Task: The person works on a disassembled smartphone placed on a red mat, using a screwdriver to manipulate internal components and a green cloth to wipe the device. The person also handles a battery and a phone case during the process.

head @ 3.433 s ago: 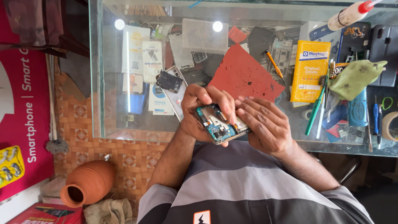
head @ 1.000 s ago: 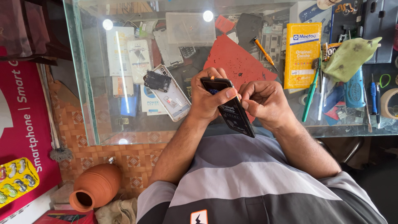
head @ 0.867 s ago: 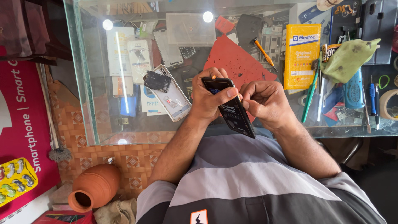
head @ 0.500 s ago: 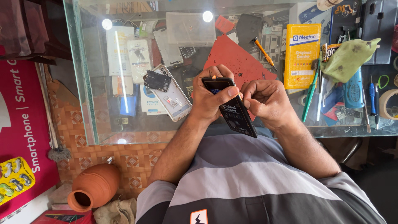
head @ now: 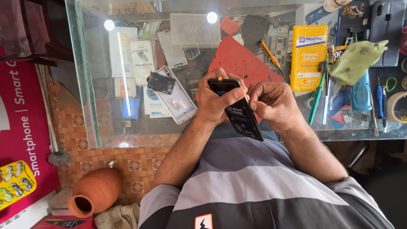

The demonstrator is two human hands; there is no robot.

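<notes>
My left hand (head: 216, 99) grips a black phone part (head: 237, 110), a flat dark panel held on a slant above the near edge of the glass counter (head: 97, 127). Its thumb lies across the panel's upper end. My right hand (head: 273, 104) is curled against the panel's right edge, fingertips pinched at its side near the top. A small orange tip shows above the panel by my left fingers; what it belongs to is hidden. Behind the hands a red mat (head: 241, 63) lies on the glass.
A silver phone back frame (head: 176, 99) with a small dark module (head: 161, 82) lies left of my hands. To the right are a yellow packet (head: 309, 57), green tweezers (head: 317, 95), an orange-handled screwdriver (head: 269, 53), a green cloth (head: 356, 59) and a blue bottle. A clay pot (head: 95, 191) stands on the floor at left.
Earlier the phone lay with its open circuit side up in my hands; now its dark side faces up. Over the last second the hands have barely moved.
</notes>
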